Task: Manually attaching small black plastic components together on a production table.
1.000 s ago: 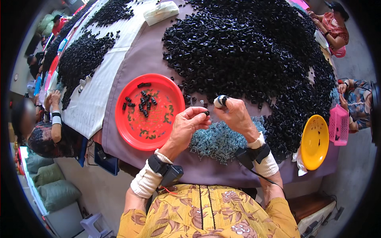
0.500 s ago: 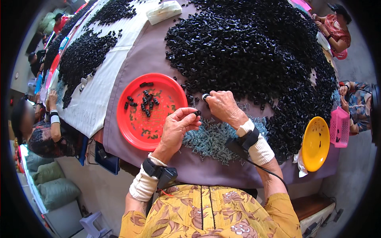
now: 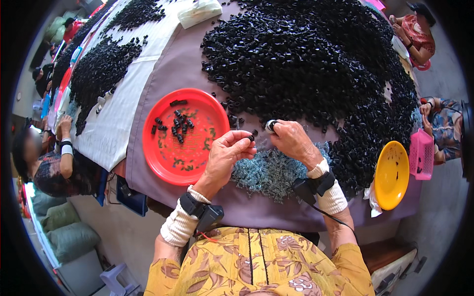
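Note:
My left hand [image 3: 228, 154] hovers over the table's front edge, thumb and fingers pinched on a small black part [image 3: 251, 138]. My right hand [image 3: 291, 140] is just to its right, closed around a small black-and-white piece [image 3: 270, 126] at the edge of the big heap of black plastic parts [image 3: 306, 64]. Below both hands lies a pile of small blue-grey metal bits [image 3: 271, 172]. A red round tray [image 3: 180, 135] with several black parts in it sits left of my left hand.
A yellow plate [image 3: 391, 175] and a pink basket [image 3: 421, 155] stand at the right edge of the purple-grey table [image 3: 148, 123]. A second black heap [image 3: 101, 69] lies on white cloth at the left. Other people sit at the left and right sides.
Both hands have shifted slightly up and right, from over the blue-grey pile toward the edge of the black heap. The left hand now pinches a small black part.

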### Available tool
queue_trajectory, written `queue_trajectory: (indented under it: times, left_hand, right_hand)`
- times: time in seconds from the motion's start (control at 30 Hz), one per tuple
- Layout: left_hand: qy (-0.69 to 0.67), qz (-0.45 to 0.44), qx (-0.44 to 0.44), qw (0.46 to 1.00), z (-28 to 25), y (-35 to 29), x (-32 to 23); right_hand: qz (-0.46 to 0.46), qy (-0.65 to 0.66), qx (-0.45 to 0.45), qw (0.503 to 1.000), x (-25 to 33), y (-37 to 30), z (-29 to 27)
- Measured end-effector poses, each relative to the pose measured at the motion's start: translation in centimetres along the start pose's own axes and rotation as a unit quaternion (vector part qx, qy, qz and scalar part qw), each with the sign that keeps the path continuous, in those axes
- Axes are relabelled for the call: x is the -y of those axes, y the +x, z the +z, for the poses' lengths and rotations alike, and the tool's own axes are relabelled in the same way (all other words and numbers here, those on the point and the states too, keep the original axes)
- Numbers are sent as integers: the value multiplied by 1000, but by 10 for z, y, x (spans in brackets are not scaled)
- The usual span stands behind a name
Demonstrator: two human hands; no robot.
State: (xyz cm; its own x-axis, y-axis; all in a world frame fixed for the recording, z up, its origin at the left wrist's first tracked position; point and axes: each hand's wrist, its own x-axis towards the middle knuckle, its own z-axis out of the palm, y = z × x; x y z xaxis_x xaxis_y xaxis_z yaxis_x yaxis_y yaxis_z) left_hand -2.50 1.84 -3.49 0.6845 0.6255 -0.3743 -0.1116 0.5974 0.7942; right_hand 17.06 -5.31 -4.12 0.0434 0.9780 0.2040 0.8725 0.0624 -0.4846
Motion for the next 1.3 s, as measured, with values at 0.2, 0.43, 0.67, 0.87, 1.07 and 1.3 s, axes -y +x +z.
queue_trajectory:
  times: [0.2,0.43,0.67,0.87,1.07,1.3]
  left_hand:
    - [-2,11,-12,1000,0,0,-4]
    - [5,3,-5,1000,-2,-2,2]
    - [13,-12,4,1000,4,-2,3]
    - [6,2,-2,1000,2,-2,2]
    - [7,-1,3,1000,2,-2,3]
    - [17,-2,6,1000,4,-3,5]
  right_hand:
    - [1,-26,12,1000,-3,-2,3]
    - [-69,-69,79,992,6,-3,15]
    - [-31,-41,63,997,5,-6,9]
    - [-27,-48,93,994,2,-5,11]
    - [-62,-65,74,993,5,-3,21]
    - [54,131,-5,990,12,-8,-6]
